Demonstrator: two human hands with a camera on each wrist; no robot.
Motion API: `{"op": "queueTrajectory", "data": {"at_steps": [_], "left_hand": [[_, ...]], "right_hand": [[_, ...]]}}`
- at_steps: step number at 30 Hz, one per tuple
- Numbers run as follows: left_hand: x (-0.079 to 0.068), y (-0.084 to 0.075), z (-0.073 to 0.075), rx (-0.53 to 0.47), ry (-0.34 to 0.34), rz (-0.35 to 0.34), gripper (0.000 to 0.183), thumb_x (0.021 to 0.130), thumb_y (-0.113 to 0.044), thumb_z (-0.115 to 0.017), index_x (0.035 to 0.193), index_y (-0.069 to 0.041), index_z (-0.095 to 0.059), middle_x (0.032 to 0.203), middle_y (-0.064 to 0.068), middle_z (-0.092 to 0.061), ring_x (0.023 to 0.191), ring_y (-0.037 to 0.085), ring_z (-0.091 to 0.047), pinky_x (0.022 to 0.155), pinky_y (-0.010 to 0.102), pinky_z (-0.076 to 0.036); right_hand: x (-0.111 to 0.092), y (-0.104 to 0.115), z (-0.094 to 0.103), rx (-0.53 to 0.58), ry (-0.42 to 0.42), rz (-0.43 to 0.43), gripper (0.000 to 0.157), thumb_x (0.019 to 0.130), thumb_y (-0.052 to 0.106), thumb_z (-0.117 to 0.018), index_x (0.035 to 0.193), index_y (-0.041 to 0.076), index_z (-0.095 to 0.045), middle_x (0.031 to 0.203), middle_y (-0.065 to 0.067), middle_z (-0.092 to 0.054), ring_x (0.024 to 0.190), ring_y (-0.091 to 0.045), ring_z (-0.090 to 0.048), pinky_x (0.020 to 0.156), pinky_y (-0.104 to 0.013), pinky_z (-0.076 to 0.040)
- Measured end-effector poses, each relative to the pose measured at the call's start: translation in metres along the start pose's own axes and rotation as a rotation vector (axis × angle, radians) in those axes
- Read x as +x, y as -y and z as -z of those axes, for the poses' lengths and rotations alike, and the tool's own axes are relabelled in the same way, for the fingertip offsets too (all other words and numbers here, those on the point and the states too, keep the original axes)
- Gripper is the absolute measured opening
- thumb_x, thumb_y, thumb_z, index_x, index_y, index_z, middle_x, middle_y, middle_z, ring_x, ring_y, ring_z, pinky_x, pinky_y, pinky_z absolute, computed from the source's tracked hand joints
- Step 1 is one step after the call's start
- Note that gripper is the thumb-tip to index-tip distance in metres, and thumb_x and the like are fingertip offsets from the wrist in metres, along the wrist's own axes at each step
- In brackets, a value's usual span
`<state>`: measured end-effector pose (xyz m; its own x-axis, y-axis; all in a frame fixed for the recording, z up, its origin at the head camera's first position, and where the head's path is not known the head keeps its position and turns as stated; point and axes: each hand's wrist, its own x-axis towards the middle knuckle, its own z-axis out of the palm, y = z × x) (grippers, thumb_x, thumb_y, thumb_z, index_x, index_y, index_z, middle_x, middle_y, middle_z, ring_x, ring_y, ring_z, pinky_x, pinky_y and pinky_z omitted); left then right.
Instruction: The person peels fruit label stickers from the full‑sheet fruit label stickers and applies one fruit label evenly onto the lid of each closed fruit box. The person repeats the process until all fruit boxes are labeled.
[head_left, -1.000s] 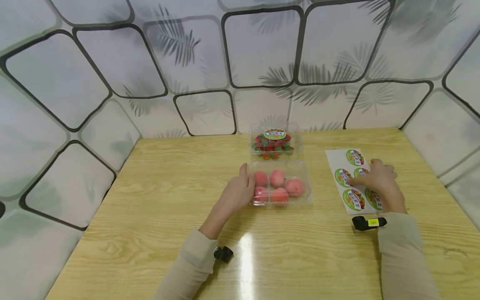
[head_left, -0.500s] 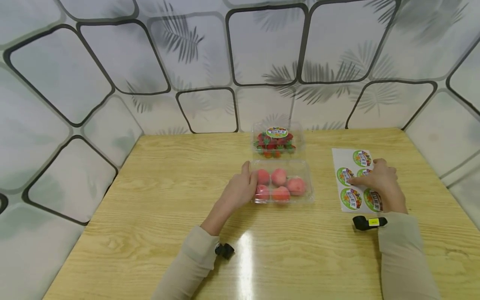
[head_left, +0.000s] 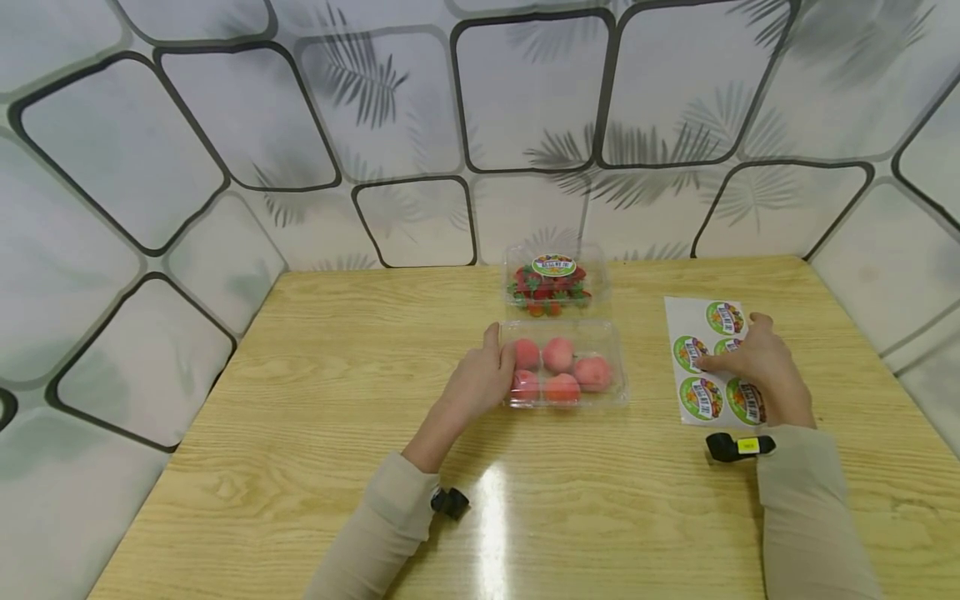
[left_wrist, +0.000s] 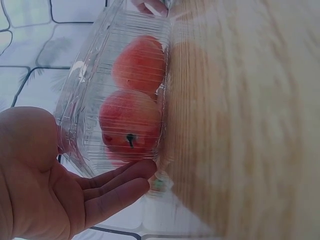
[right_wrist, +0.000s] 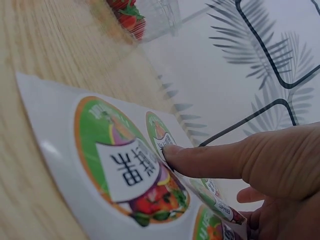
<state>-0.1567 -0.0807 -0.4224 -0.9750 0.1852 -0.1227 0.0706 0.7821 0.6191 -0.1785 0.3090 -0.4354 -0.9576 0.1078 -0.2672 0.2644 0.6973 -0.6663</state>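
A clear plastic clamshell box with several peaches inside lies mid-table. My left hand rests against its left side; in the left wrist view the fingers extend along the wall and the thumb's tip is hidden. To the right, my right hand holds a white sheet of round fruit stickers. Its thumb presses on the sheet near a sticker, and the other fingers are at the far right edge, partly hidden behind the sheet.
Behind the peach box stands a second clear box of strawberries, with a round fruit sticker on its lid. The wooden table meets a patterned wall at the back. Walls also stand on both sides.
Over the last second the sticker sheet has turned slightly clockwise under my right hand. The head view has shifted a little. My left hand stays at the peach box.
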Motion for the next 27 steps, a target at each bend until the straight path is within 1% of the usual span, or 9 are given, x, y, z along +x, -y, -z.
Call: {"op": "queueTrajectory", "data": {"at_steps": [3,5,7,9,14,18,21,23,27], "left_hand": [[-0.0005,0.0,0.0,0.003,0.0,-0.001,0.064,0.108,-0.04,-0.026,0.156,0.002,-0.016,0.062,0.007,-0.055,0.048,0.016,-0.048,0.044,0.032,-0.038],[-0.0007,-0.0001,0.0001,0.002,-0.001,-0.003,0.064,0.108,-0.04,-0.026,0.156,0.002,-0.016,0.062,0.007,-0.055,0.047,0.016,-0.046,0.043,0.032,-0.037],[-0.0009,-0.0004,0.0002,0.002,-0.001,-0.003,0.064,0.108,-0.04,-0.026,0.156,0.002,-0.015,0.061,0.007,-0.054,0.046,0.015,-0.045,0.043,0.031,-0.036],[-0.001,-0.0007,0.0004,0.003,-0.001,-0.003,0.064,0.108,-0.04,-0.026,0.155,0.002,-0.015,0.06,0.006,-0.054,0.045,0.015,-0.044,0.042,0.031,-0.036],[-0.001,-0.0009,0.0005,0.011,-0.002,0.0,0.064,0.108,-0.04,-0.026,0.155,0.002,-0.016,0.06,0.006,-0.054,0.045,0.014,-0.044,0.042,0.03,-0.036],[-0.0007,-0.0012,0.0001,0.01,-0.004,0.001,0.063,0.108,-0.039,-0.026,0.155,0.002,-0.016,0.062,0.007,-0.055,0.046,0.015,-0.045,0.042,0.031,-0.037],[-0.0009,-0.0013,-0.0001,0.006,-0.003,0.004,0.063,0.108,-0.038,-0.026,0.155,0.002,-0.016,0.061,0.008,-0.055,0.045,0.015,-0.045,0.041,0.03,-0.036],[-0.001,-0.0015,-0.0002,0.002,-0.001,0.005,0.063,0.108,-0.038,-0.026,0.155,0.002,-0.016,0.06,0.007,-0.055,0.044,0.015,-0.043,0.041,0.029,-0.035],[-0.0014,-0.0018,0.0003,-0.005,-0.002,0.0,0.063,0.108,-0.037,-0.026,0.155,0.003,-0.016,0.058,0.006,-0.054,0.042,0.014,-0.042,0.039,0.028,-0.033]], "right_hand": [[-0.0009,0.0009,0.0,-0.024,-0.009,-0.006,0.12,0.081,0.032,-0.081,0.15,-0.014,0.005,0.103,-0.035,-0.05,0.073,-0.035,-0.062,0.056,-0.039,-0.055],[-0.0012,0.0017,-0.0002,-0.043,-0.022,-0.009,0.119,0.081,0.032,-0.081,0.15,-0.014,0.003,0.103,-0.036,-0.048,0.083,-0.044,-0.056,0.055,-0.039,-0.054],[-0.0012,0.0027,-0.0006,-0.053,-0.036,-0.009,0.119,0.08,0.032,-0.082,0.151,-0.014,0.002,0.104,-0.036,-0.047,0.09,-0.049,-0.047,0.055,-0.038,-0.053],[-0.0008,0.0035,-0.0012,-0.048,-0.045,0.003,0.118,0.079,0.029,-0.082,0.151,-0.013,0.002,0.105,-0.036,-0.047,0.09,-0.05,-0.048,0.055,-0.038,-0.053],[0.0002,0.0052,-0.002,-0.022,-0.031,0.037,0.119,0.083,0.022,-0.079,0.15,-0.011,0.013,0.109,-0.038,-0.048,0.082,-0.04,-0.061,0.06,-0.039,-0.053],[-0.0005,0.0064,-0.0023,-0.031,-0.039,0.042,0.116,0.085,0.018,-0.075,0.149,-0.01,0.017,0.11,-0.039,-0.048,0.084,-0.041,-0.061,0.06,-0.038,-0.051],[-0.0019,0.0072,-0.0028,-0.027,-0.053,0.045,0.11,0.086,0.016,-0.073,0.15,-0.011,0.013,0.108,-0.039,-0.049,0.078,-0.039,-0.063,0.056,-0.039,-0.052],[-0.0026,0.0076,-0.0025,-0.045,-0.069,0.047,0.105,0.087,0.016,-0.071,0.149,-0.014,0.006,0.106,-0.039,-0.05,0.075,-0.037,-0.064,0.054,-0.038,-0.052],[-0.0024,0.0094,-0.0004,-0.096,-0.105,0.038,0.096,0.087,0.02,-0.07,0.148,-0.02,-0.007,0.105,-0.038,-0.052,0.076,-0.038,-0.062,0.052,-0.035,-0.05]]}}
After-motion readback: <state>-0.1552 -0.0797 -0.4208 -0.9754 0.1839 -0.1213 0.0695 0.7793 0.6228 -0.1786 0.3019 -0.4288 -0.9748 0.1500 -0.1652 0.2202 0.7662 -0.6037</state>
